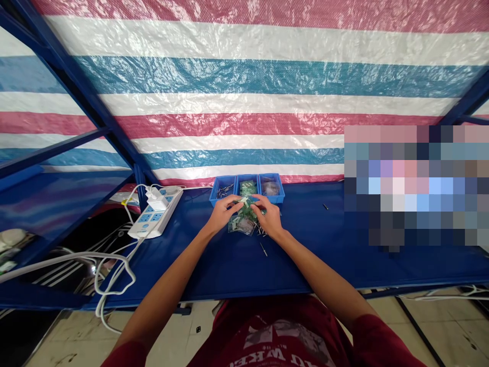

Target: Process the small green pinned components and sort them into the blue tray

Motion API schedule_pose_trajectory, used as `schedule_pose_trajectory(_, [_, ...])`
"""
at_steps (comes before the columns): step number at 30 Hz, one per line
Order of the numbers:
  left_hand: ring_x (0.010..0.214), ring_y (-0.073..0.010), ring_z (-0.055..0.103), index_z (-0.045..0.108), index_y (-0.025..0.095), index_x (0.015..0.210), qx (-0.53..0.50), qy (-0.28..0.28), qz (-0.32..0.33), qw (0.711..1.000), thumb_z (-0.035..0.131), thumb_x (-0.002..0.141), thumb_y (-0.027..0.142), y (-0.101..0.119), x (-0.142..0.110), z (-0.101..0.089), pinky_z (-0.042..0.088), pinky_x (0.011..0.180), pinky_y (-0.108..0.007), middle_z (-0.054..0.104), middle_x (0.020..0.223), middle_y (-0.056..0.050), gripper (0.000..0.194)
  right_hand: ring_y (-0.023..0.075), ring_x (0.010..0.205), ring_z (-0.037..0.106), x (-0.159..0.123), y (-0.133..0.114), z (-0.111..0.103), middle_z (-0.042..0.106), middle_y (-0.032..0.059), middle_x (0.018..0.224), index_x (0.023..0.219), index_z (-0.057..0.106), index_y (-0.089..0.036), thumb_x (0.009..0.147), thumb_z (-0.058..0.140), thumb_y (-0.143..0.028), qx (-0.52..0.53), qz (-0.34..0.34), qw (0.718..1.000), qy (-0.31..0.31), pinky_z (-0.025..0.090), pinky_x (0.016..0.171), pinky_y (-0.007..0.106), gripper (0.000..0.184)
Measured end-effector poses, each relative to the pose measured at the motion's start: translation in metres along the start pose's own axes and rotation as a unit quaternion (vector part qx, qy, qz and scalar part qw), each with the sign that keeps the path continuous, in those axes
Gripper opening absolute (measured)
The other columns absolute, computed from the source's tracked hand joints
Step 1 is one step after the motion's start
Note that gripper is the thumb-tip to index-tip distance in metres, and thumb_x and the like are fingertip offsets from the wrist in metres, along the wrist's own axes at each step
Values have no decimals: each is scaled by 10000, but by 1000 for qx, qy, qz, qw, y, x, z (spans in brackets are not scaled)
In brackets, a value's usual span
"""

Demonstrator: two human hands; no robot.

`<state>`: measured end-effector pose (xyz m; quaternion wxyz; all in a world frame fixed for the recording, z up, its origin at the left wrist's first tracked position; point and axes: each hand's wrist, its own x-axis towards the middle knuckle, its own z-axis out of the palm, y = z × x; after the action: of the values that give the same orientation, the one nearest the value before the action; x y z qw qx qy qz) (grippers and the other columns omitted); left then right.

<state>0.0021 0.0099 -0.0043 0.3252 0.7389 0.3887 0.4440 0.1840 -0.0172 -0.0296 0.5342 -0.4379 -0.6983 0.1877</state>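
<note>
Both my hands meet over the blue table [214, 265]. My left hand [221, 214] and my right hand [269, 216] pinch a small clear packet with green contents [244, 206] from either side. Just below them lies a heap of similar clear packets [240, 225]. Behind my fingers stands a blue three-compartment plastic tray [246, 176]: metal pins fill its left compartment, green packets its middle one, and clear packets its right one. Loose metal pins [260, 231] lie beside my right hand, and a single pin [263, 248] lies nearer me.
A white power strip [156, 213] with a white plug adapter lies on the table's left side, and white cables trail over the near edge. A striped tarpaulin [244, 76] hangs behind a blue metal frame [84, 97]. A pixelated patch [412, 188] hides the right side.
</note>
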Motion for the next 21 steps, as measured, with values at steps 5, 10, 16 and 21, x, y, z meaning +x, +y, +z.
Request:
schedule_pose_trajectory(5, [535, -125, 534, 640, 150, 970, -44, 6, -31, 999, 644, 811, 464, 2, -2, -1, 436, 550, -236, 561, 591, 23, 353, 164, 807, 648, 1, -2, -2, 670, 65, 1007, 1231, 595, -241, 969, 323, -220, 3, -72, 997, -20, 533, 780, 310, 379])
schedule_pose_trajectory(10, [480, -101, 471, 623, 164, 1049, -62, -1, -39, 997, 649, 822, 460, 6, -1, -3, 382, 494, -208, 498, 533, 51, 374, 182, 976, 613, 2, 2, 0, 547, 112, 1229, 1138, 638, -239, 935, 378, -190, -19, -106, 994, -18, 542, 785, 321, 333])
schedule_pose_trajectory(16, [774, -187, 591, 699, 150, 940, -44, -28, -5, 999, 447, 893, 612, 6, -2, -3, 497, 647, -280, 635, 910, -89, 529, 191, 1006, 619, 2, 4, 1, 632, 94, 1100, 996, 651, -214, 927, 441, -230, 9, -97, 995, 0, 542, 795, 307, 221])
schedule_pose_trajectory(21, [1040, -261, 570, 717, 178, 942, 8, -36, 59, 998, 576, 815, 620, 8, -2, -5, 513, 809, -330, 583, 1105, -125, 480, 178, 776, 645, 1, 3, 2, 689, 71, 887, 942, 656, -186, 930, 473, -320, -2, -47, 999, 24, 530, 734, 294, 227])
